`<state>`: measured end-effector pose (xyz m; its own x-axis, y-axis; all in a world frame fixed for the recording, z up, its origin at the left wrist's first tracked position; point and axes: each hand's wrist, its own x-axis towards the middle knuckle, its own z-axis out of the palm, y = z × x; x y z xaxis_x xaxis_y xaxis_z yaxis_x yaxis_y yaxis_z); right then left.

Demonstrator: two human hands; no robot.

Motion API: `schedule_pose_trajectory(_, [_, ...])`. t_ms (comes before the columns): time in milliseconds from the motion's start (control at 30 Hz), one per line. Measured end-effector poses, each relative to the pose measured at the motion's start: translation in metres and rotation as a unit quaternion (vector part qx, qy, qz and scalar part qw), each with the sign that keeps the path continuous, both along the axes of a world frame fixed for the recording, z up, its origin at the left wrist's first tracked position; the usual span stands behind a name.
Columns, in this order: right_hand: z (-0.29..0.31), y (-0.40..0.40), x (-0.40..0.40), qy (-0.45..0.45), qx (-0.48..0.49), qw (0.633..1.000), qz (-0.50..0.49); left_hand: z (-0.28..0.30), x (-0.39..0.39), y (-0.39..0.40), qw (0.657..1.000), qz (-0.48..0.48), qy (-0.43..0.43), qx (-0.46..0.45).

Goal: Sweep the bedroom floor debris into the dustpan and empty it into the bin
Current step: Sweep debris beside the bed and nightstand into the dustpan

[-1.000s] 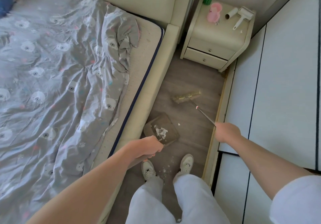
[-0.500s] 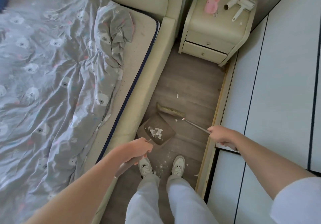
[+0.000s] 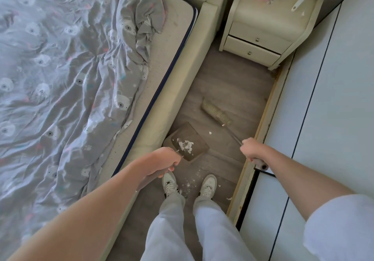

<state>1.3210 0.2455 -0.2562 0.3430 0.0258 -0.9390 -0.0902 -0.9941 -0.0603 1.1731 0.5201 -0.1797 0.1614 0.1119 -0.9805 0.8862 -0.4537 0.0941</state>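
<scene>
holding the dustpan low by the bed's edge, our left grip clasps its handle while our right grip clasps the broom, ready to pull the debris in.

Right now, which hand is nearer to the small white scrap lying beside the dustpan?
Right. The right hand is just right of the white scrap; the left hand is farther, across the dustpan.

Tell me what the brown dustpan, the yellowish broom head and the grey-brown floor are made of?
The brown dustpan looks like matt plastic: smooth, flat, one even colour, though metal can't be ruled out. The yellowish broom head seems to be straw or stiff plastic bristles, packed in fine strands. The grey-brown floor looks like wood or laminate planks, with grain streaks and plank seams.
</scene>
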Motion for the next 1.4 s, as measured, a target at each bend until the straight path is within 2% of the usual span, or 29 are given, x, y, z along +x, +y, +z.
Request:
schedule_pose_trajectory(100, [0.023, -0.026, -0.022, 0.055, 0.029, 0.996, -0.066, 0.000, 0.008, 0.003, 0.999, -0.041, 0.028, 0.020])
schedule_pose_trajectory(233, [0.041, -0.048, -0.011, 0.009, 0.051, 0.990, -0.134, 0.007, 0.008, 0.008, 0.999, -0.028, 0.019, 0.030])
schedule_pose_trajectory(367, [0.031, -0.023, -0.028, -0.032, 0.034, 0.997, -0.058, 0.002, 0.005, 0.005, 0.998, -0.027, 0.030, 0.038])
schedule_pose_trajectory(500, [0.019, -0.003, -0.064, 0.023, 0.038, 0.999, 0.018, -0.003, -0.002, 0.005, 0.999, -0.015, 0.012, 0.046])
schedule_pose_trajectory(633, [0.041, -0.027, -0.064, 0.069, 0.059, 0.995, -0.039, -0.001, -0.013, 0.003, 0.999, -0.001, -0.009, 0.040])
schedule_pose_trajectory(767, [0.067, -0.054, -0.058, 0.034, 0.074, 0.994, -0.079, 0.004, -0.036, 0.000, 0.999, -0.017, 0.000, 0.037])
schedule_pose_trajectory(967, [0.045, -0.014, -0.072, -0.059, 0.038, 0.997, -0.025, 0.021, -0.110, 0.007, 0.999, 0.022, -0.015, -0.018])
schedule_pose_trajectory(1067, [0.024, 0.017, -0.123, -0.041, 0.024, 0.999, 0.011, 0.015, -0.137, 0.011, 0.998, 0.059, -0.015, -0.028])
schedule_pose_trajectory(1167, [0.028, 0.031, -0.183, 0.011, 0.025, 0.999, 0.041, 0.009, -0.139, 0.014, 0.995, 0.078, -0.035, -0.045])
schedule_pose_trajectory(1267, [0.046, 0.018, -0.235, 0.042, 0.033, 0.998, -0.017, 0.007, -0.149, 0.014, 0.993, 0.092, -0.057, -0.048])
schedule_pose_trajectory(1400, [0.073, -0.017, -0.281, -0.015, 0.056, 0.982, -0.181, 0.008, -0.191, 0.012, 0.987, 0.112, -0.082, -0.081])
